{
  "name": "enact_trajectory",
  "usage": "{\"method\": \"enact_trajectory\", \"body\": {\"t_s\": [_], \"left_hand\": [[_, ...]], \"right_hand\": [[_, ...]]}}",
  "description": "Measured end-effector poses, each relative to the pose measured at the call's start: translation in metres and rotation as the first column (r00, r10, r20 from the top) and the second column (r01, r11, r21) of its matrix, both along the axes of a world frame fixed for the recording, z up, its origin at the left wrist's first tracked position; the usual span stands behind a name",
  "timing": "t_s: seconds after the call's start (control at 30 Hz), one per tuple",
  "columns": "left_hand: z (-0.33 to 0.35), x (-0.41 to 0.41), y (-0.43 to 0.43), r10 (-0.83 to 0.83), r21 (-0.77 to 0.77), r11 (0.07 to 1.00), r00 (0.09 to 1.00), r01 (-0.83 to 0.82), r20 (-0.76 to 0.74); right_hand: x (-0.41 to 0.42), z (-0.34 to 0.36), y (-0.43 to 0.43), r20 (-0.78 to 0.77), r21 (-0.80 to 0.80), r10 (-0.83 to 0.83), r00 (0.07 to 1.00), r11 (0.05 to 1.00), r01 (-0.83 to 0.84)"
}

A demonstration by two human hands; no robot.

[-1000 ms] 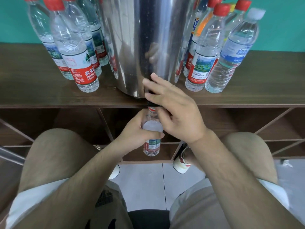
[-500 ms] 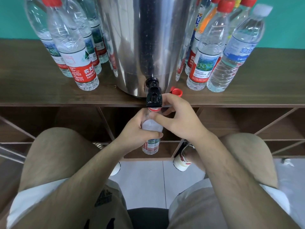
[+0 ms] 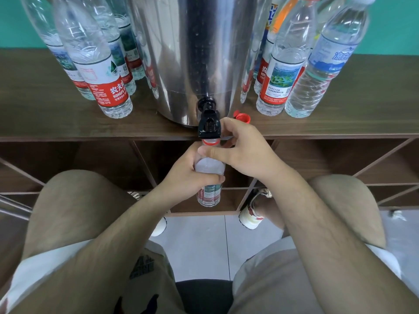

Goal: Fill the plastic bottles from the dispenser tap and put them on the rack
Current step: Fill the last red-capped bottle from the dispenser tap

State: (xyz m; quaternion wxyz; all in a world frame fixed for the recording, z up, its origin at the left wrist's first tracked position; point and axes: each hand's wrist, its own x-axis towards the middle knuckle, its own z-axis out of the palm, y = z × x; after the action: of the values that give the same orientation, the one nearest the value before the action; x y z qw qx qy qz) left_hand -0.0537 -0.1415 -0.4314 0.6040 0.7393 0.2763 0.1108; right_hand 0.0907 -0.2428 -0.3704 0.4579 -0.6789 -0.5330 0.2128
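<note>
One bottle (image 3: 208,193) is held upright with its open mouth directly under the single black tap (image 3: 209,126) (how full it is I cannot tell). The left hand (image 3: 188,177) wraps its fingers fully round the body. The right hand (image 3: 247,152) lays its thumb across the neck, its fingers curled behind, beside the tap. One loose red cap (image 3: 243,116) lies on the rack (image 3: 351,123) by the steel dispenser (image 3: 197,53). At least three bottles stand on its left and at least four on its right.
</note>
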Motion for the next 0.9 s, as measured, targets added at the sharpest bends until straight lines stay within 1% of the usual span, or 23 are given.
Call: {"method": "enact_trajectory", "body": {"t_s": [0.23, 0.47, 0.9], "left_hand": [[-0.007, 0.005, 0.000, -0.038, 0.002, 0.999, 0.998, 0.038, -0.041], [-0.013, 0.003, -0.001, -0.031, 0.014, 0.999, 0.996, 0.033, -0.078], [-0.013, 0.008, -0.002, -0.031, 0.031, 0.999, 0.993, 0.035, -0.114]], "right_hand": [[0.008, -0.016, 0.006, 0.051, -0.054, -0.007, 0.999, 0.998, 0.010], [0.005, -0.021, 0.003, -0.011, -0.066, -0.004, 1.000, 0.998, 0.003], [0.006, -0.022, 0.005, 0.012, -0.090, -0.013, 1.000, 0.996, 0.014]]}}
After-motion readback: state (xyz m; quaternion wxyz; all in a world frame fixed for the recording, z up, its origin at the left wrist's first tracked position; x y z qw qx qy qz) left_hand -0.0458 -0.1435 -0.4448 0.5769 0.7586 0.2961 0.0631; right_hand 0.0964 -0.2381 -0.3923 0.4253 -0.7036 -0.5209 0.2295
